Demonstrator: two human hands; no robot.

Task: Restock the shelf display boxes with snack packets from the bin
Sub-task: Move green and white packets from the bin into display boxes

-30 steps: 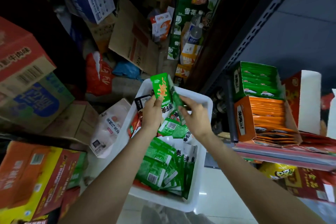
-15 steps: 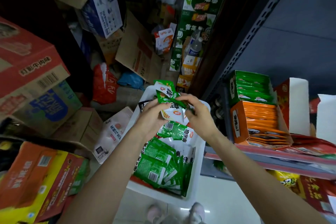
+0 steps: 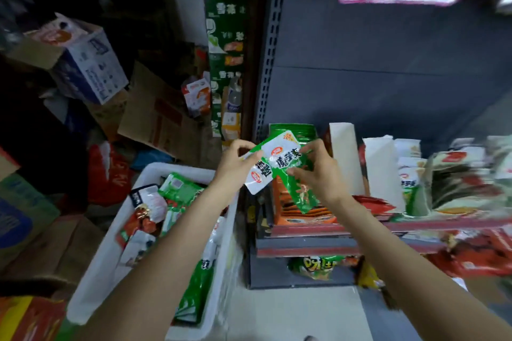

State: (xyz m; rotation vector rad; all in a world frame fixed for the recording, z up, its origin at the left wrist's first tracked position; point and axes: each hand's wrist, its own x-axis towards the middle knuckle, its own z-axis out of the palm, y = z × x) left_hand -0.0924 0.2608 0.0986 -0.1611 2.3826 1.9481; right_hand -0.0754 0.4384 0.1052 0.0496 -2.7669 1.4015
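**A:** Over the shelf edge, at about twelve o'clock from me, what are you holding?

**B:** A few green-and-white snack packets. My left hand pinches their left end and my right hand pinches the right side, so both hands are clamped on the same bunch, close together. How many packets there are I can't count.

**A:** Where do they sit relative to the display boxes?

**B:** They hang just above the orange display box and just in front of the green display box at twelve o'clock. They aren't in either box yet.

**A:** So how much is done?

**B:** I judge it as partway. The orange box shows a row of packets, and the green one looks stocked, though my hands hide much of both. The white bin at seven o'clock holds plenty more packets, green ones and a few red ones, so a good deal is left.

**A:** And to the right?

**B:** At two o'clock, white box flaps and more packets, too blurred to read.
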